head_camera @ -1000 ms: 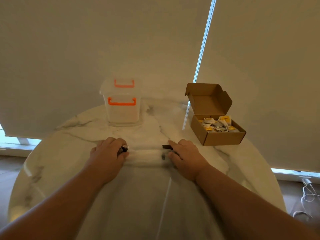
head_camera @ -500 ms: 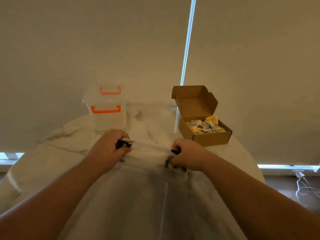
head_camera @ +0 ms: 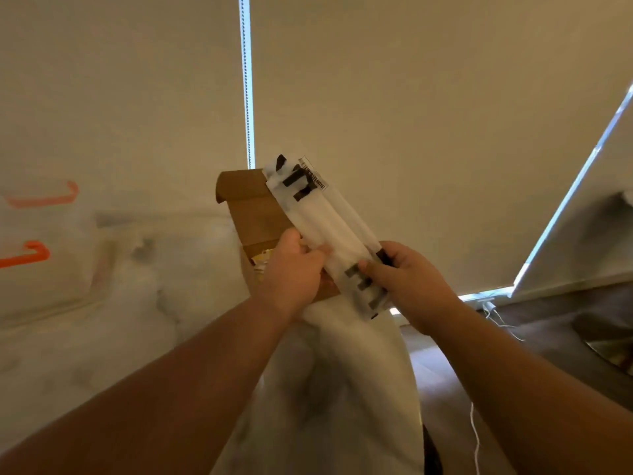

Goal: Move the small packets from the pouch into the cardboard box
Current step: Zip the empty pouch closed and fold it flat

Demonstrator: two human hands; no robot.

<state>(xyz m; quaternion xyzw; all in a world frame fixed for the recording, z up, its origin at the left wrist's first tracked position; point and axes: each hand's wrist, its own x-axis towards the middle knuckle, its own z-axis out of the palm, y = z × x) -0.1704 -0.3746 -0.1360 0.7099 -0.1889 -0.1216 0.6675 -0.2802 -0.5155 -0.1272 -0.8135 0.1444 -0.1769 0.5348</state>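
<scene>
Both hands hold a white pouch (head_camera: 329, 221) with black markings and a barcode label, raised in the air and tilted up to the left. My left hand (head_camera: 291, 272) grips its left edge; my right hand (head_camera: 407, 282) pinches its lower right end. Behind the pouch stands the open cardboard box (head_camera: 253, 214), its lid flap up. A few yellow and white small packets (head_camera: 262, 260) show inside, just left of my left hand. Most of the box is hidden by my hands and the pouch.
A clear plastic bin with orange handles (head_camera: 27, 255) stands blurred at the far left on the white marble table (head_camera: 120, 337). The table's right edge drops to dark floor with a white cable (head_camera: 476, 437). Beige roller blinds fill the background.
Both hands lifted the pouch off the table and carried it up and right, in front of the cardboard box. The view swung right, so the bin slid to the left edge.
</scene>
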